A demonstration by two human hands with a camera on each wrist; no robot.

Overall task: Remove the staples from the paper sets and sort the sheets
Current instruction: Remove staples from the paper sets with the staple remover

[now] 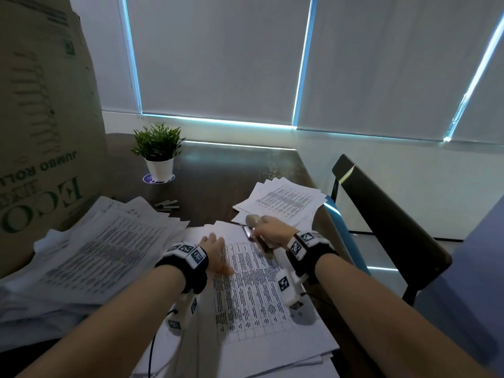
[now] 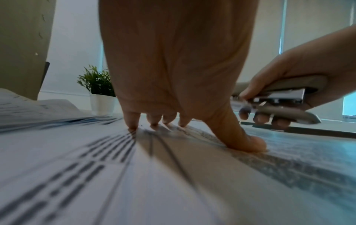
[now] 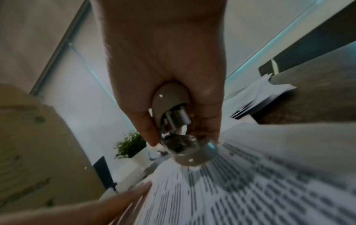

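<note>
A printed paper set [image 1: 251, 285] lies in front of me on the dark table [image 1: 218, 170]. My left hand [image 1: 215, 252] presses flat on it with straight fingers [image 2: 133, 121] and thumb [image 2: 246, 143] spread on the sheet [image 2: 134, 175]. My right hand [image 1: 270, 230] grips a beige and chrome stapler [image 1: 257, 236], held just above the set's far right corner. In the right wrist view the stapler [image 3: 173, 121] shows rear end on, over the printed sheet [image 3: 250, 190]. From the left wrist, the right hand [image 2: 308, 73] wraps the stapler [image 2: 285, 99].
A messy heap of printed sheets [image 1: 103, 241] fills the left side. A smaller stack of sheets [image 1: 283, 200] lies at the far right. A potted plant [image 1: 159, 156] and staple strips [image 1: 167, 205] sit behind. A large cardboard box [image 1: 41, 118] stands left, a dark chair [image 1: 387, 222] right.
</note>
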